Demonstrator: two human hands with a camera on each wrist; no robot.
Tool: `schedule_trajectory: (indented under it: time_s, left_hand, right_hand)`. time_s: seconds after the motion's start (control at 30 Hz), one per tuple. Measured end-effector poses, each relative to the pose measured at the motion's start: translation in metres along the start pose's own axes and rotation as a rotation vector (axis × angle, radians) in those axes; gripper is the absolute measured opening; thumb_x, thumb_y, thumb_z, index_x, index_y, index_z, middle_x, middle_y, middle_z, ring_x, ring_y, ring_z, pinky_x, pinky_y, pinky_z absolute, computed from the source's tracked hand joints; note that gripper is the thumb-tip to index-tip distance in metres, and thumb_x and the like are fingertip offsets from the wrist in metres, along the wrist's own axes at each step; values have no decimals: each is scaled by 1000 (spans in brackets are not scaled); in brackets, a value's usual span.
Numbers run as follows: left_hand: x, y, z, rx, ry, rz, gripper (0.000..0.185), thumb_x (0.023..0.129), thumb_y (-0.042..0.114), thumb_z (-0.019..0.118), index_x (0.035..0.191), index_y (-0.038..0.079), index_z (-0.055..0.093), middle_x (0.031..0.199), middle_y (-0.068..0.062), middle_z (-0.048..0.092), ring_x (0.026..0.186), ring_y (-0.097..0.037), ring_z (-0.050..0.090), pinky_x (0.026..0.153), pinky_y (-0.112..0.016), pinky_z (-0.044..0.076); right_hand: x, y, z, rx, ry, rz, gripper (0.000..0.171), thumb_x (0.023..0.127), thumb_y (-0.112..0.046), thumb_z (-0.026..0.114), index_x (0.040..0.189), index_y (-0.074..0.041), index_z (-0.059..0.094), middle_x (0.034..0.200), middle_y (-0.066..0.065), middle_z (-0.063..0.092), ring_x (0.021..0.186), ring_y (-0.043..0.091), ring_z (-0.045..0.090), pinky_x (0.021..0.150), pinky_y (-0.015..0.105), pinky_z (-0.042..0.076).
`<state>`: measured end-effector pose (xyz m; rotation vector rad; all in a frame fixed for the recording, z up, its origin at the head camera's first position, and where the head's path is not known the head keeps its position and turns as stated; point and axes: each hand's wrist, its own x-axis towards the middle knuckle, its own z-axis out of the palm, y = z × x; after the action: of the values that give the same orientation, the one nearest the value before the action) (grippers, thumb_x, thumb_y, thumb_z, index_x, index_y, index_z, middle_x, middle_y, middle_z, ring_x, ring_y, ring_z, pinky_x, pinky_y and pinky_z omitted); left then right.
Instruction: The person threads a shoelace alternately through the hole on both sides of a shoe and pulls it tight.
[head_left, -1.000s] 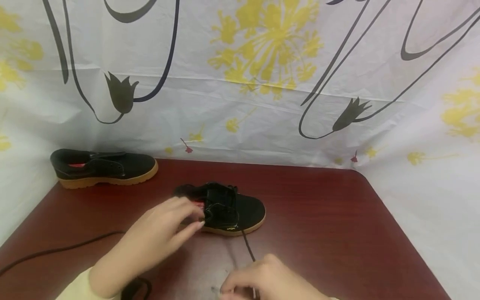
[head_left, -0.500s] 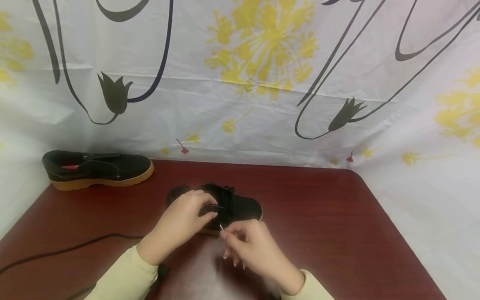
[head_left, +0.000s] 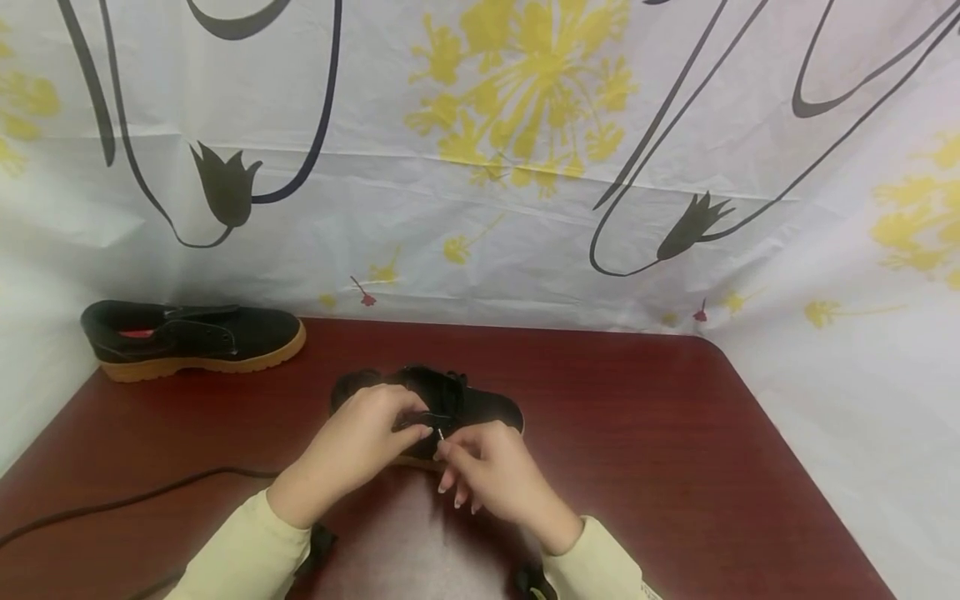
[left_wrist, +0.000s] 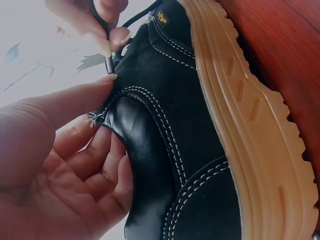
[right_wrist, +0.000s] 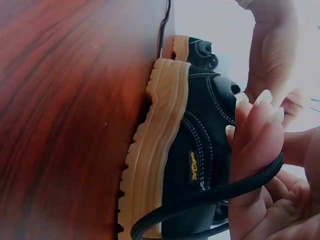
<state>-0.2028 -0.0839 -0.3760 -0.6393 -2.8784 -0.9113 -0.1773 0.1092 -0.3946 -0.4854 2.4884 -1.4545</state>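
A black shoe (head_left: 491, 410) with white stitching and a tan sole stands on the table, its toe to the right in the head view. My left hand (head_left: 352, 450) pinches the edge of its lacing flap between thumb and fingers, close to the shoe opening. With thumb and forefinger, my right hand (head_left: 498, 475) pinches a black shoelace (right_wrist: 200, 197) near its tip. In the left wrist view the lace tip (left_wrist: 109, 65) points at the flap edge beside my left thumb. The lace loops over the fingers of my right hand. The eyelet there is hidden.
Another black shoe (head_left: 258, 333) with a tan sole stands at the back left of the red-brown table (head_left: 637, 417). A dark cord (head_left: 150, 493) runs across the table's left side. A patterned white cloth (head_left: 465, 225) hangs behind and at both sides.
My right hand has come up from the front edge to the shoe, bringing the lace tip. My left hand has shifted slightly right onto the flap. The view has turned a little.
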Motion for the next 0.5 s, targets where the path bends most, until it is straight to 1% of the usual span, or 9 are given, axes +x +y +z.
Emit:
schedule_trajectory:
  time_s: [0.07, 0.17, 0.23, 0.27, 0.3, 0.33, 0.43, 0.5]
  left_hand:
    - [0, 0, 0, 4, -3, 0, 10, 87, 17, 80, 96, 17, 77, 91, 7, 73, 85, -9, 65, 78, -34, 55]
    - [0, 0, -1, 13, -4, 20, 9, 87, 17, 81, 94, 18, 77, 89, 9, 72, 82, -6, 63, 75, -31, 54]
    - [0, -1, -2, -15, -20, 20, 4, 89, 21, 78, 93, 20, 76, 87, 11, 70, 80, -4, 62, 73, -29, 53]
    - [0, -2, -3, -40, -34, 14, 6, 92, 24, 75, 89, 19, 75, 81, 10, 68, 76, -5, 60, 71, -29, 52]
    - [0, -3, -4, -66, -45, 0, 15, 96, 27, 70, 85, 19, 74, 76, 9, 65, 73, -5, 59, 70, -29, 51]
    - [0, -3, -6, -93, -50, -14, 21, 99, 30, 65, 83, 19, 74, 76, 9, 66, 73, -5, 59, 70, -30, 52]
    - [2, -4, -7, -175, -60, -89, 40, 106, 37, 52, 76, 19, 73, 73, 7, 67, 72, -6, 60, 70, -30, 51]
    - [4, -4, -6, -193, -50, -122, 45, 106, 35, 50, 70, 18, 71, 71, 6, 67, 68, -7, 58, 67, -29, 49]
  right_hand:
    - [1, 0, 1, 6, -1, 0, 25, 103, -12, 55, 92, 1, 73, 68, 14, 72, 45, 16, 61, 44, 46, 54]
    - [3, 0, 1, 10, -4, 1, 25, 103, -12, 54, 92, 1, 73, 67, 12, 72, 45, 13, 60, 44, 47, 54]
    - [4, -1, 1, 7, -6, 2, 26, 103, -12, 54, 91, 1, 73, 66, 11, 72, 45, 14, 60, 45, 48, 54]
    - [4, -1, 1, 5, -7, 5, 26, 103, -12, 54, 91, 1, 73, 65, 10, 71, 45, 13, 60, 45, 48, 55]
    - [4, -1, 1, 2, -8, 7, 26, 103, -13, 55, 90, 1, 73, 64, 9, 71, 45, 13, 60, 45, 48, 55]
    - [4, -1, 0, 1, -9, 9, 26, 103, -13, 55, 90, 2, 73, 64, 8, 71, 45, 13, 60, 45, 48, 55]
    - [5, -1, 0, 6, -11, 15, 28, 103, -14, 55, 88, 2, 72, 62, 5, 69, 44, 11, 60, 46, 48, 55]
    - [6, -1, 0, 14, -11, 17, 28, 103, -14, 56, 88, 2, 72, 61, 4, 69, 44, 11, 59, 45, 46, 55]
